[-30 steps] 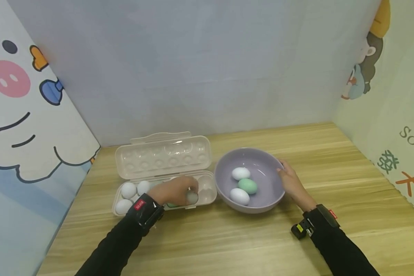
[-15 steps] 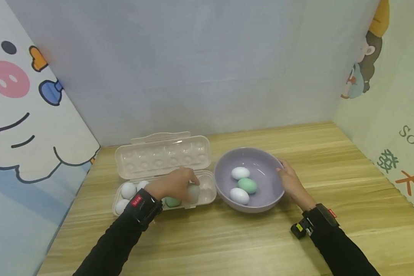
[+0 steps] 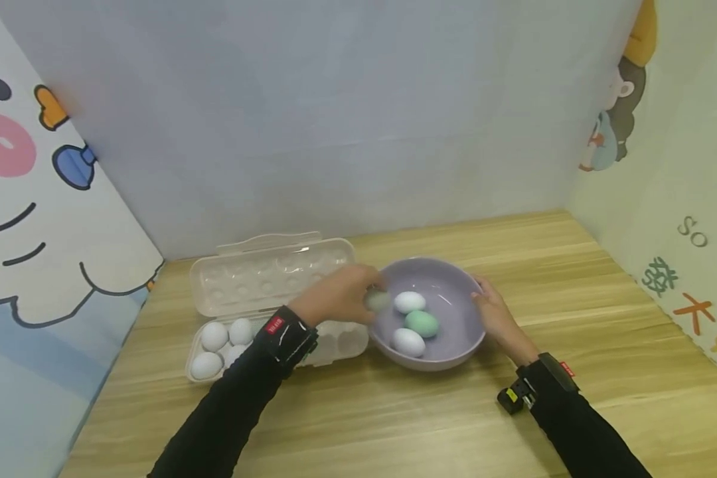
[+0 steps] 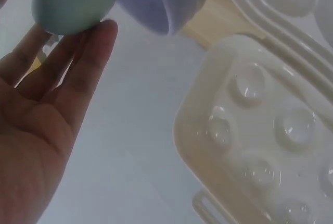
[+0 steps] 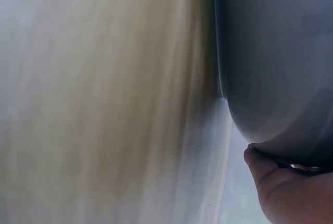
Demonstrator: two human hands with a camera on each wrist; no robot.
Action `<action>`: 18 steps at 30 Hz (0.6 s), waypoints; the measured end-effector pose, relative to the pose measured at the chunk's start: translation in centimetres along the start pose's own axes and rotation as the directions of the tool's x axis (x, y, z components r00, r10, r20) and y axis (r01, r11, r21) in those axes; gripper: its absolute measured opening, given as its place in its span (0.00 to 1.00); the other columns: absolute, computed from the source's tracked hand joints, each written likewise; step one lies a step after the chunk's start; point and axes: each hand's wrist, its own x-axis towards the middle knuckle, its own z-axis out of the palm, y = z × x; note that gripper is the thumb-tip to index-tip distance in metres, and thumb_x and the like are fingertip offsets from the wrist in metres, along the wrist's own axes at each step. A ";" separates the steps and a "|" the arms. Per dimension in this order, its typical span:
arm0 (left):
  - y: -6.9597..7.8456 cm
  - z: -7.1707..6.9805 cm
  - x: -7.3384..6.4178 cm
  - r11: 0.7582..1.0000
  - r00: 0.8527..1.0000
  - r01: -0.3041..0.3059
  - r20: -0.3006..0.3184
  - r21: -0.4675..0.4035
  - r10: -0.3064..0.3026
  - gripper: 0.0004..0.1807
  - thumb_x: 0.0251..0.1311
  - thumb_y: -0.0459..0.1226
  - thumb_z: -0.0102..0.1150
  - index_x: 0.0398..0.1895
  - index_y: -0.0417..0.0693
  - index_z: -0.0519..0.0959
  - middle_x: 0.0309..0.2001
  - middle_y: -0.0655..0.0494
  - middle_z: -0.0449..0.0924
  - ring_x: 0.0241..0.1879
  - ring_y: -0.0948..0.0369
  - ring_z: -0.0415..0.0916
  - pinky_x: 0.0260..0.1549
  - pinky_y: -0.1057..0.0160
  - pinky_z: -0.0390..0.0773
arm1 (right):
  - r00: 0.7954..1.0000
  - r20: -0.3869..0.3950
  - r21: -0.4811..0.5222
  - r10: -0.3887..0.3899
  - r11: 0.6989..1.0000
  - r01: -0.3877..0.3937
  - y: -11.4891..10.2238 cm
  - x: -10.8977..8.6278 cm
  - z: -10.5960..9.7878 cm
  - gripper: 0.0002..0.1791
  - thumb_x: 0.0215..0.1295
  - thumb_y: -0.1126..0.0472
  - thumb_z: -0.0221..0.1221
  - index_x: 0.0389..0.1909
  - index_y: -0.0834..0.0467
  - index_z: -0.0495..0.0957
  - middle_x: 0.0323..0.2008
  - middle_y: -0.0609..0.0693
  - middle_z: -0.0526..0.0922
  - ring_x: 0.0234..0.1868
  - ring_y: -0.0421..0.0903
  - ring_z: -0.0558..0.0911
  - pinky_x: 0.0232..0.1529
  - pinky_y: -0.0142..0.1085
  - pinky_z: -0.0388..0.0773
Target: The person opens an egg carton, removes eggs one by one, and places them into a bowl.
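Note:
My left hand [image 3: 340, 297] pinches a pale grey-green egg [image 3: 378, 300] between thumb and fingertips, close to the left rim of a purple bowl [image 3: 456, 312]. The left wrist view shows this same egg [image 4: 75, 2] at the fingertips, with the bowl's rim behind it. Inside the bowl lie two white eggs [image 3: 409, 303] and a mint green egg [image 3: 421, 324]. At the bowl's right rim, my right hand [image 3: 502, 322] grips the edge; in the right wrist view its thumb [image 5: 263, 169] touches the bowl's wall. A clear plastic egg carton [image 3: 351, 342] stands below my left forearm.
The carton's lid [image 3: 245, 282] is folded back toward the rear wall. Several white eggs [image 3: 214, 336] sit in its left compartments, while the middle is partly hidden by my left arm. Cartoon-printed panels [image 3: 18, 219] border the wooden table [image 3: 358, 425] on both sides.
My left hand has lifted the grey-green egg out of the carton and carried it right to the bowl's rim. My right hand keeps its grip on the bowl. The head view has shifted slightly.

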 end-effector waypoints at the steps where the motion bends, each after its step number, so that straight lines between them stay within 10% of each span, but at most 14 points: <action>1: 0.1 0.4 0.5 1.000 1.000 -0.002 0.004 0.008 0.002 0.21 0.37 0.36 0.67 0.40 0.46 0.75 0.35 0.61 0.74 0.34 0.64 0.69 0.34 0.67 0.71 | 1.000 -0.002 0.005 0.002 1.000 -0.002 0.0 0.0 -0.1 0.22 0.68 0.66 0.32 0.63 0.64 0.51 0.63 0.66 0.54 0.59 0.64 0.61 0.56 0.56 0.61; 9: -0.2 3.1 2.4 0.998 0.997 0.062 0.053 0.029 -0.064 0.17 0.35 0.34 0.67 0.32 0.49 0.74 0.27 0.62 0.72 0.28 0.64 0.69 0.27 0.68 0.71 | 1.000 -0.009 0.011 -0.019 1.000 0.019 0.4 0.0 0.4 0.22 0.67 0.67 0.33 0.62 0.67 0.52 0.62 0.68 0.55 0.61 0.63 0.59 0.60 0.54 0.57; 18: -0.8 4.7 3.3 0.968 1.000 -0.004 0.025 0.251 -0.002 0.14 0.30 0.36 0.67 0.23 0.52 0.72 0.21 0.64 0.69 0.22 0.63 0.66 0.24 0.66 0.67 | 1.000 -0.012 -0.001 -0.009 1.000 0.009 0.5 0.2 0.0 0.22 0.68 0.66 0.33 0.62 0.66 0.51 0.62 0.67 0.55 0.61 0.62 0.58 0.60 0.53 0.56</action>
